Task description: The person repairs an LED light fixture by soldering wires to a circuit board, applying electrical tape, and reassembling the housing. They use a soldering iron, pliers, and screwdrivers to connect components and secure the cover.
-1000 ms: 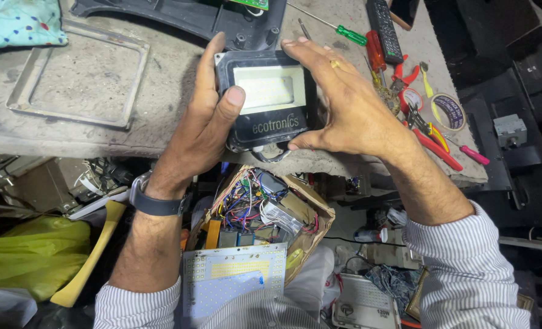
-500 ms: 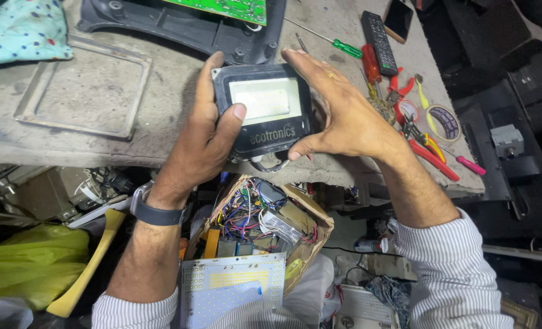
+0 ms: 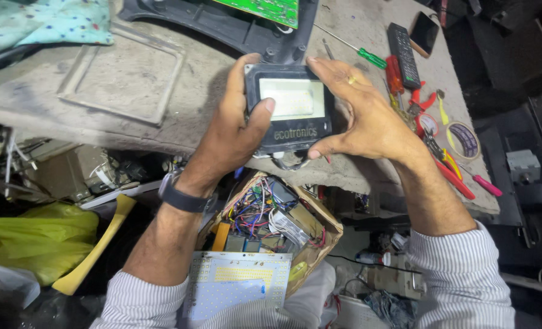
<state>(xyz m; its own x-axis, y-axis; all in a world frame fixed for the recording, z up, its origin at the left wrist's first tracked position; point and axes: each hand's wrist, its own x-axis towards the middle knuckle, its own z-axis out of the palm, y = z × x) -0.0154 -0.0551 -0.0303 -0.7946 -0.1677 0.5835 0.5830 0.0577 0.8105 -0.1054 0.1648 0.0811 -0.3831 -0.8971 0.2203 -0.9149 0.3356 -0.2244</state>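
Note:
A small black floodlight [image 3: 292, 109] with a pale rectangular lens is held between both hands over the front edge of a dusty grey workbench [image 3: 131, 116]. My left hand [image 3: 234, 128] wraps its left side, thumb resting on the lens edge, a dark watch on the wrist. My right hand [image 3: 362, 116], wearing a ring, clasps the right side, fingers along the top edge and thumb under the bottom. Short wires hang from the lamp's underside.
Screwdrivers [image 3: 368, 58], a remote [image 3: 403, 47], red pliers [image 3: 426, 116], a tape roll [image 3: 464, 140] and a phone [image 3: 424, 33] lie right. A black housing with a green circuit board [image 3: 265, 9] sits behind. Below: a cardboard box of wired parts [image 3: 277, 219], a white LED panel [image 3: 237, 286], a yellow bag [image 3: 33, 244].
The lamp and both hands sit slightly higher in view, with the grip much the same. My left thumb has shifted up onto the lens edge.

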